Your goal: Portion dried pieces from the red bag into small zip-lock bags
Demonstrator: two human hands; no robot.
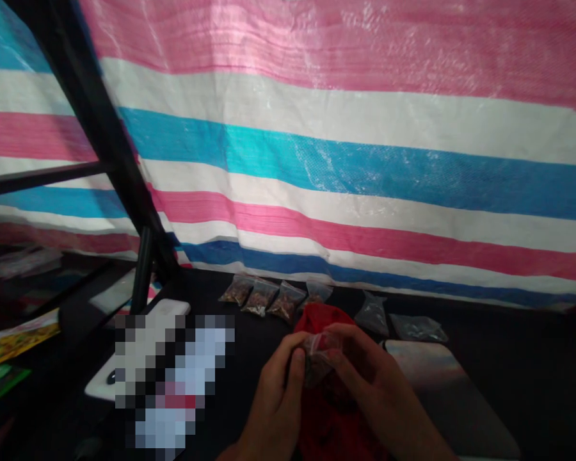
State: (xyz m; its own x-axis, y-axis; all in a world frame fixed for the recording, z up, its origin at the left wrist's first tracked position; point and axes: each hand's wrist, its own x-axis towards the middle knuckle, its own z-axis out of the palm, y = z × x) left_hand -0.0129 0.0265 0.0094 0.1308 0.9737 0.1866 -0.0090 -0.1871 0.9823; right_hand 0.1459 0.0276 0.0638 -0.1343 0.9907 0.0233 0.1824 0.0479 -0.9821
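Note:
A small clear zip bag is pinched at its top edge between my two hands, over a red cloth or bag. My left hand grips the bag's left corner with thumb and fingers. My right hand holds the right side, fingers curled round the top. What lies inside this bag is dim and hard to make out. Just beyond my hands, several small zip bags with brown bits inside lie in a row on the black surface.
Two more clear bags, one upright-looking bag and one flat bag, lie to the right. A grey flat panel sits below them. At left are a white power-strip-like object, a black frame post and a yellow packet. Striped sheeting hangs behind.

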